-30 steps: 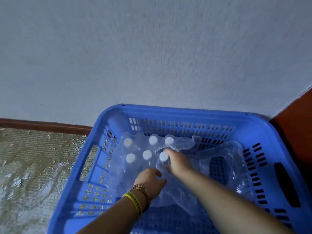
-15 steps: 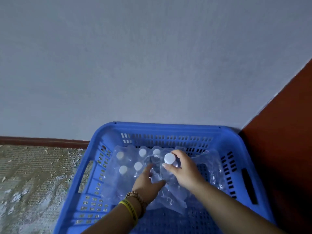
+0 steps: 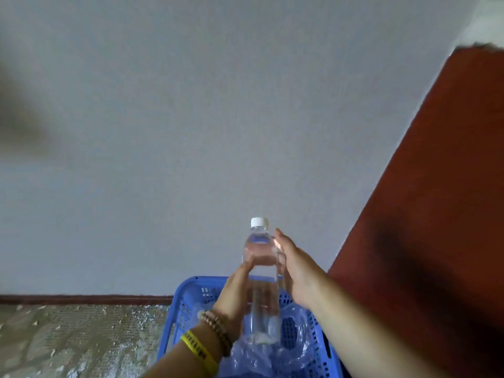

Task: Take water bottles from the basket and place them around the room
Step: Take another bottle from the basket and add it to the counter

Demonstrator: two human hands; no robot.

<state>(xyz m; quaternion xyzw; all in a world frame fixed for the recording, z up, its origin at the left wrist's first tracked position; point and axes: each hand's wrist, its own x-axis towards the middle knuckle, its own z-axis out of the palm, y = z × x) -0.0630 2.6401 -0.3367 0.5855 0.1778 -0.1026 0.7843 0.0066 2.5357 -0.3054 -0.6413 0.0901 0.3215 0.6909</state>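
A clear water bottle (image 3: pixel 262 271) with a white cap stands upright in the air above the blue plastic basket (image 3: pixel 183 298). My left hand (image 3: pixel 235 293), with a bead bracelet and a yellow band at the wrist, grips its left side. My right hand (image 3: pixel 293 266) wraps its upper right side. Below the bottle lies the crumpled clear plastic wrap (image 3: pixel 296 336) of the pack in the basket. The other bottles are hidden behind my hands and arms.
A plain grey wall (image 3: pixel 191 132) fills most of the view, with a dark red skirting (image 3: pixel 81 299) at its foot. A rough, flaking floor (image 3: pixel 76 339) lies left of the basket. A dark red panel (image 3: pixel 425 214) rises on the right.
The bottle has come up out of the wrap and now hangs above the basket, held in both hands. My view has tilted upward, so less of the basket shows.
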